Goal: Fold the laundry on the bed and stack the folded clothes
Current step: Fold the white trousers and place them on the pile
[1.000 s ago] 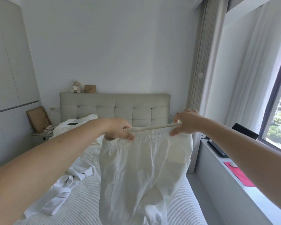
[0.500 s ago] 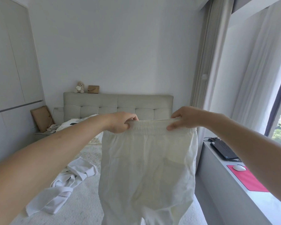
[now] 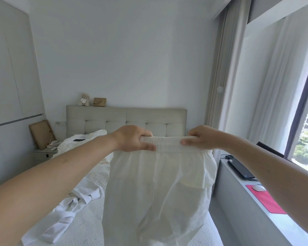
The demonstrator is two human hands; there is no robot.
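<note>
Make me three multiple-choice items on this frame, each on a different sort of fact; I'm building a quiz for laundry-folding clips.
1. Where does the small teddy bear sit?
A. on top of the headboard
B. on the window ledge
C. on the floor

2. What colour is the mat under the computer mouse?
A. blue
B. red-pink
C. green

3. How are the white trousers held?
A. lying folded on the bed
B. draped over one forearm
C. hung up by the waistband, gripped by both hands

Answers:
1 A: the teddy bear sits on the headboard beside a small frame.
2 B: the mat on the ledge is red-pink.
3 C: the left hand and right hand grip the waistband and the white trousers hang down.
</note>
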